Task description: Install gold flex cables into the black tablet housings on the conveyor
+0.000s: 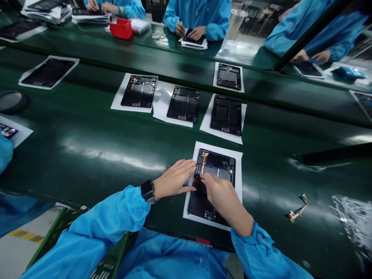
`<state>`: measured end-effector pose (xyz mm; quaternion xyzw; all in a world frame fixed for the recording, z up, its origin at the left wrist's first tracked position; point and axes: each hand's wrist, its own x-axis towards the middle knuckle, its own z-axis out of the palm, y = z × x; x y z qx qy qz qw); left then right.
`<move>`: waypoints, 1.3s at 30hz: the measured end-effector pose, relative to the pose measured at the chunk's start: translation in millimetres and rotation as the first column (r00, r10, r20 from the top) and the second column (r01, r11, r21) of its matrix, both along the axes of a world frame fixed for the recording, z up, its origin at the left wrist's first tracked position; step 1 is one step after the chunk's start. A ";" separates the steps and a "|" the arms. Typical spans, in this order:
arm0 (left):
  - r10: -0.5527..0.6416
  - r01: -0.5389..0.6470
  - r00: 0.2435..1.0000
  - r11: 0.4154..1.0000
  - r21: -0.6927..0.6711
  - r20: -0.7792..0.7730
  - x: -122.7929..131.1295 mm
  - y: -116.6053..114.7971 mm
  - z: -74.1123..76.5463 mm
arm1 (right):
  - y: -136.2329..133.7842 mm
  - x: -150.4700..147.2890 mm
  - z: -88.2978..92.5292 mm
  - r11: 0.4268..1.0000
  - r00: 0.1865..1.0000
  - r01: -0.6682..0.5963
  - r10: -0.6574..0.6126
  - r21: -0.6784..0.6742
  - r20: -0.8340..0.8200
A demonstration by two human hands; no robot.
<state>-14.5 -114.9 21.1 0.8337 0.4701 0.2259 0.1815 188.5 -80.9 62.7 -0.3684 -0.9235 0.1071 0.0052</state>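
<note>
Left hand [174, 180] open, flat, fingertips on left edge of black rectangular tablet chassis [215, 164]. Right hand [225, 201] pinching thin amber flex cable [197, 178] just above chassis. Chassis lies on white paper sheet [238, 178] on dark green worktop [116, 155]. Four more black chassis [226, 115] on white sheets ahead; loose ribbon cable [297, 209] off right.

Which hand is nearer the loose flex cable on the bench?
Right. The right hand is on the tablet housing, left of the cable; the left hand is farther left, at the housing's edge.
</note>
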 end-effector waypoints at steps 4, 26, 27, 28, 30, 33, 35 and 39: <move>-0.004 0.004 1.000 1.000 -0.008 0.012 0.8 0.5 -0.1 | -1.7 -9.3 -3.6 0.999 0.999 -0.018 0.016 0.040 0.033; 0.052 -0.109 0.949 0.980 -0.168 -0.312 60.0 150.3 24.8 | -39.4 168.6 -52.6 0.499 0.107 0.754 -0.734 -0.426 -0.671; 0.043 -0.103 0.949 0.978 -0.180 -0.313 58.4 149.0 26.3 | -42.3 183.6 -56.9 0.459 0.170 0.846 -0.715 -0.272 -0.678; 0.033 -0.097 0.949 0.977 -0.192 -0.314 56.6 148.3 28.2 | -44.1 195.9 -60.5 0.432 0.236 0.890 -0.707 -0.144 -0.666; 0.027 -0.100 0.946 0.973 -0.209 -0.324 55.2 153.7 32.0 | -44.1 212.1 -65.5 0.435 0.343 0.901 -0.713 -0.002 -0.611; 0.050 -0.120 0.928 0.978 -0.168 -0.369 69.3 186.9 43.9 | -40.4 220.0 -67.8 0.432 0.366 0.902 -0.736 0.021 -0.570; 0.076 -0.120 0.920 0.989 -0.091 -0.384 91.3 219.1 61.7 | -40.1 219.4 -65.5 0.397 0.312 0.918 -0.744 -0.015 -0.591; 0.128 -0.121 0.929 0.992 0.042 -0.346 133.8 270.7 113.9 | -33.1 214.6 -50.6 0.352 0.216 0.927 -0.787 -0.132 -0.578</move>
